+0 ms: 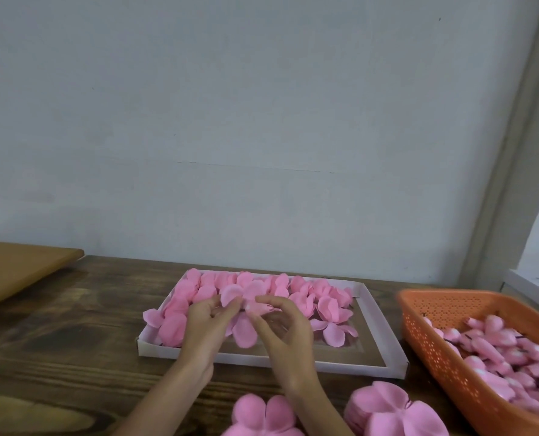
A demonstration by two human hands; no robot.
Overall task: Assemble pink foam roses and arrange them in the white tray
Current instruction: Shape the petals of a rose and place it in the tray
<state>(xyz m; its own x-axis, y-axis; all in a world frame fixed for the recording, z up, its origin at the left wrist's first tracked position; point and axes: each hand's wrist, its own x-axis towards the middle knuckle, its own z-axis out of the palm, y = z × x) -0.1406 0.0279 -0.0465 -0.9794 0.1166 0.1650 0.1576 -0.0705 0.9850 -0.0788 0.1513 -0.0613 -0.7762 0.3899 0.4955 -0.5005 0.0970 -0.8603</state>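
Both hands up at mid-frame, over the white tray (263, 362). My left hand (203, 325) & right hand (285, 332) meet on one pink foam rose (244, 332). The left fingers (228, 309) are curled and pinching a pale upper petal. The right fingers (265, 307) are curled narrow on the rose's middle, w/ a big petal hanging down btwn my palms. Can't tell if the rose touches the tray floor.

The tray sits centre frame on the dark wood worktop (73, 325). The finished roses (328, 298) are packed along its far side & left end, one petal spilling over the left rim; the near-right part shows brown floor.

Right edge of frame: orange basket (435, 344) w/ pink buds (507, 346) heaped inside. Bottom of frame, near my wrists: two lots of flat petal pieces, one bottom centre (263, 415), a thicker stack (391, 412) to its right. Left edge, mid-height: tan board (16, 269) lying on the worktop. Pale wall behind.
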